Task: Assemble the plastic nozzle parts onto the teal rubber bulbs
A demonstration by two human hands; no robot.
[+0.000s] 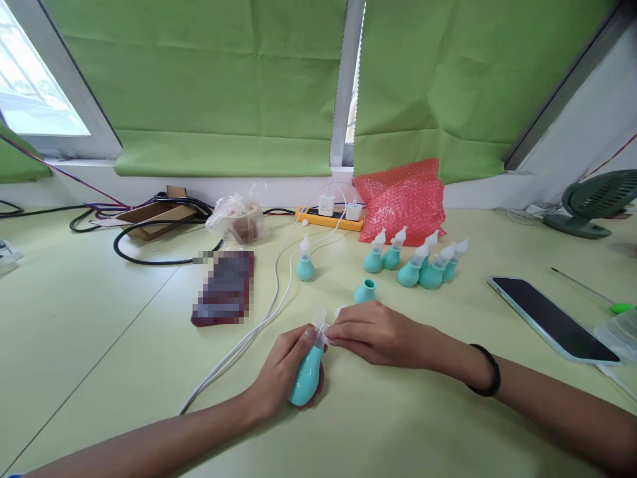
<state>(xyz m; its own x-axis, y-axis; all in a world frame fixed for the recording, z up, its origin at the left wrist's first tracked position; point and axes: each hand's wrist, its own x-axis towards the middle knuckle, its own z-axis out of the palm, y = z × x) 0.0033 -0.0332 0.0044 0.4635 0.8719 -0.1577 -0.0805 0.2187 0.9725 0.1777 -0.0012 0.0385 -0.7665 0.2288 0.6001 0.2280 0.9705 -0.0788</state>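
Note:
A teal bulb nasal aspirator (306,378) lies tilted in my left hand (283,366), whose fingers wrap round it, bulb toward me and clear neck pointing away. My right hand (371,333) pinches a small clear plastic piece (326,332) against that neck; its exact shape is mostly hidden by the fingertips. Just beyond my right hand stands a teal bulb (365,291) with an open top. Farther off, one capped aspirator (305,260) stands upright alone. To the right is a group of several aspirators (432,269) with whitish tips, some leaning.
White charging cables (269,315) run from an orange power strip (331,218) past my left hand. A dark red phone (223,289) lies left, another phone (552,318) right. Behind are red bubble wrap (403,202), a bagged tape roll (243,222), a cardboard box (156,216) and a green fan (597,199).

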